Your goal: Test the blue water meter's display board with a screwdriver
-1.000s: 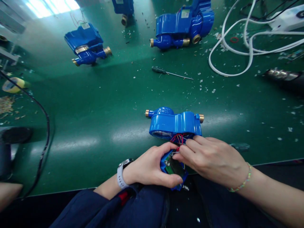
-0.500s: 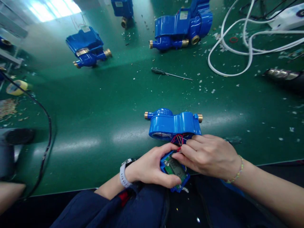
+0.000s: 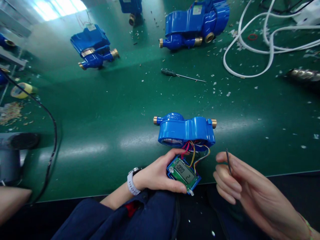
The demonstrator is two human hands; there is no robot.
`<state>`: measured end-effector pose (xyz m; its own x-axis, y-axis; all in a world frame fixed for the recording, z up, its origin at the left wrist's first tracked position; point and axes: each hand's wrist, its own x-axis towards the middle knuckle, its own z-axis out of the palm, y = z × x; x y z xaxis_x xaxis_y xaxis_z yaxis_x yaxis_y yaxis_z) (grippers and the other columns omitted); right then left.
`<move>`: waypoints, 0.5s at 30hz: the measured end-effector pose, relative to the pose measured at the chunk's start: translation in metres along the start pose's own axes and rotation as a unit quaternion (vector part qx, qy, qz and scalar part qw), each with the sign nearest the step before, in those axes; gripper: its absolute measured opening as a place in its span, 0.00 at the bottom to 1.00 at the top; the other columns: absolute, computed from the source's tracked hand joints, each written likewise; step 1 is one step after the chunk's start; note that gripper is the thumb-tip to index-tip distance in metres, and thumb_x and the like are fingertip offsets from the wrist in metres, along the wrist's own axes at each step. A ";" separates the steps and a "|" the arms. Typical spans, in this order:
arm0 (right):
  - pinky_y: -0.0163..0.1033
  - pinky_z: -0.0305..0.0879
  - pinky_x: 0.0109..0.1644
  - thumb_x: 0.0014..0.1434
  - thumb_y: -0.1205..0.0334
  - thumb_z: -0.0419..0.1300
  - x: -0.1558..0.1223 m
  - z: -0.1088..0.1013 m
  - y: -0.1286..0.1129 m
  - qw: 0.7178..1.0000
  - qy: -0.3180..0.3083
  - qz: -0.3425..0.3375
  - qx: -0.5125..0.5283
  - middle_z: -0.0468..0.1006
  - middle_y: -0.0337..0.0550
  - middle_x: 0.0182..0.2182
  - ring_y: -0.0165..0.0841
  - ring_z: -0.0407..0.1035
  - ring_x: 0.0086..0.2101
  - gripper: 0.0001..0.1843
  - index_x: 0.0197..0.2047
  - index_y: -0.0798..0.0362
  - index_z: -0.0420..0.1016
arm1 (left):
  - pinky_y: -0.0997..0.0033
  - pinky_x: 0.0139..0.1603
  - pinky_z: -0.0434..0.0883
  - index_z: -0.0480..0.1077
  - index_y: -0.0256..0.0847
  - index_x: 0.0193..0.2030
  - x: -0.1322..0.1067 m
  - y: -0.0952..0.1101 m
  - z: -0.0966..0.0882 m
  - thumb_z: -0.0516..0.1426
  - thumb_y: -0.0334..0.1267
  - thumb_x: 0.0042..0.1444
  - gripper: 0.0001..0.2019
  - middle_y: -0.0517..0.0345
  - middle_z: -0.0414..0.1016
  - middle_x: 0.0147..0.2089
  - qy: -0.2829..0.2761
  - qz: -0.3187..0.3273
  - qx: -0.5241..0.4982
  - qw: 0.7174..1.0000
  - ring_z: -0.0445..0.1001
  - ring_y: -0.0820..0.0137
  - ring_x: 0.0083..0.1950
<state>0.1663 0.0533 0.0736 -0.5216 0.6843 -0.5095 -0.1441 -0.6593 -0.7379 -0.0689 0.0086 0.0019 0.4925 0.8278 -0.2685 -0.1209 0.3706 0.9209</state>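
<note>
- The left hand grasps a small display board in a blue frame, thumb along its near edge and fingers curled over its far left side. A watch sits on that wrist.
- The board's screen faces up and shows digits. It is held at the near edge of the green table, just in front of a blue meter.
- Red, yellow and blue wires run from the board up into the underside of the meter, which lies on the table with a brass fitting at each end.
- The right hand is to the right of the board, apart from it, fingers loosely curled. It pinches a thin dark wire between thumb and fingers, and the wire's end sticks up above the fingertips.
- Farther back on the table lie a screwdriver, a second blue meter at the left, and a third blue meter at the top middle.
- White cables loop across the top right, and a black cable curves down the left side.
- Small pale scraps are scattered over the table.
- A roll of yellow tape lies at the far left.
</note>
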 end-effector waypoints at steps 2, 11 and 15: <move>0.30 0.67 0.31 0.69 0.46 0.63 -0.014 -0.011 0.012 0.999 0.016 0.021 0.024 0.64 0.37 0.25 0.29 0.60 0.25 0.13 0.49 0.45 0.74 | 0.59 0.56 0.70 0.59 0.38 0.62 -0.003 -0.001 -0.002 0.71 0.42 0.45 0.40 0.45 0.73 0.55 -0.013 -0.018 -0.012 1.000 0.75 0.60 0.53; 0.32 0.70 0.32 0.62 0.47 0.72 -0.029 -0.041 0.054 0.995 0.091 0.028 -0.018 0.74 0.40 0.31 0.30 0.67 0.27 0.11 0.45 0.40 0.83 | 0.56 0.59 0.67 0.54 0.36 0.64 -0.003 -0.010 -0.004 0.70 0.42 0.48 0.42 0.40 0.69 0.58 -0.073 -0.041 -0.053 0.995 0.71 0.57 0.58; 0.36 0.73 0.33 0.57 0.45 0.74 -0.029 -0.047 0.072 0.984 0.175 0.027 0.016 0.73 0.41 0.34 0.32 0.69 0.30 0.18 0.49 0.40 0.82 | 0.54 0.68 0.60 0.50 0.37 0.69 0.003 -0.013 0.003 0.64 0.39 0.57 0.38 0.38 0.63 0.66 -0.164 -0.058 -0.219 0.960 0.66 0.59 0.66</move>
<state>0.2105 0.0007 0.0141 -0.2085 0.7100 -0.6726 -0.1543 -0.7030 -0.6942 -0.0632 0.0046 -0.0099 0.7611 0.6192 -0.1931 -0.3632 0.6536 0.6640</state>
